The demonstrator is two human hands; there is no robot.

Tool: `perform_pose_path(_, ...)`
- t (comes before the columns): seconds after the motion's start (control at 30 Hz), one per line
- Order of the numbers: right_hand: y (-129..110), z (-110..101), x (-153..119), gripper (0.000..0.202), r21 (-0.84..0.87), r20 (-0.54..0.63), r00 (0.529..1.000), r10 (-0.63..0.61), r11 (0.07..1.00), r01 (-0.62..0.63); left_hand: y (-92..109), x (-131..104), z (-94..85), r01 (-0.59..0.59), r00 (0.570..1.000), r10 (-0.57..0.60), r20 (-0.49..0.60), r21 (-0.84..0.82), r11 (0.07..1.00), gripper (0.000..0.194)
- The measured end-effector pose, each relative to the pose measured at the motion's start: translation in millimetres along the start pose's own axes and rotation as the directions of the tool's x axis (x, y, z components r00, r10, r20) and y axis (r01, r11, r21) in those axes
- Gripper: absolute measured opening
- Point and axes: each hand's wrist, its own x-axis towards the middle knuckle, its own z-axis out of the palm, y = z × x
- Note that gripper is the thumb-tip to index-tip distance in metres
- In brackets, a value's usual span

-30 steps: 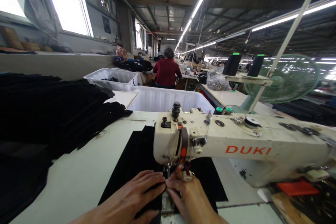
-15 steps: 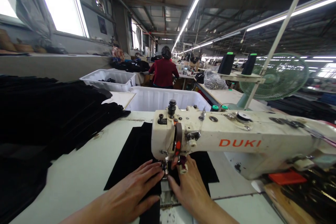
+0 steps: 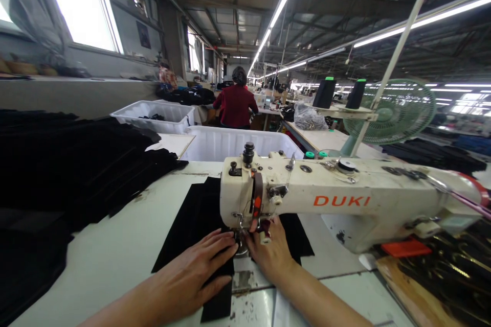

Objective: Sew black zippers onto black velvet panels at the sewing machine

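A piece of black cloth (image 3: 187, 225) lies on the pale machine table under the head of a white sewing machine (image 3: 291, 186) marked DUKI. My left hand (image 3: 195, 271) rests flat on the cloth, left of the presser foot (image 3: 241, 245), fingertips close to it and thumb apart. On the other side, my right hand (image 3: 270, 253) lies on the cloth with its thumb beside the foot. Its fingers reach forward behind the machine's front parts and are partly hidden. A strip of the cloth runs toward me beneath my left hand.
Stacked black cloth (image 3: 84, 163) covers the table's left side. White plastic bins (image 3: 241, 138) stand beyond the machine. Thread cones (image 3: 324, 93) and a green fan (image 3: 389, 112) are at right. A red pad (image 3: 405, 248) lies beside the machine. Ahead, a person (image 3: 236, 104) sits facing away.
My right hand has slid forward, bringing its thumb closer beside the presser foot. My left hand stays nearly in place on the cloth. The whole view has shifted slightly.
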Motion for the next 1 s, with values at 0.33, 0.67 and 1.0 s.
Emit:
perform_pose_path(0.33, -7, -25, -22, 0.020, 0.164, 0.013, 0.957, -0.290, 0.945, 0.284, 1, -2, -3.9, -0.048, 0.999, 0.048, -0.004, 0.008, 0.999, 0.055)
perform_pose_path(0.67, -10, -7, -19, 0.019, 0.120, -0.097, 0.967, -0.236, 0.961, 0.247, -2, 4, -3.6, -0.086, 0.989, 0.097, -0.112, 0.101, 0.991, 0.058)
perform_pose_path(1.0, -4, 2, -22, 0.019, 0.096, -0.094, 0.965, -0.246, 0.962, 0.255, -6, 3, 2.7, -0.074, 0.991, 0.094, -0.100, 0.189, 0.979, 0.055)
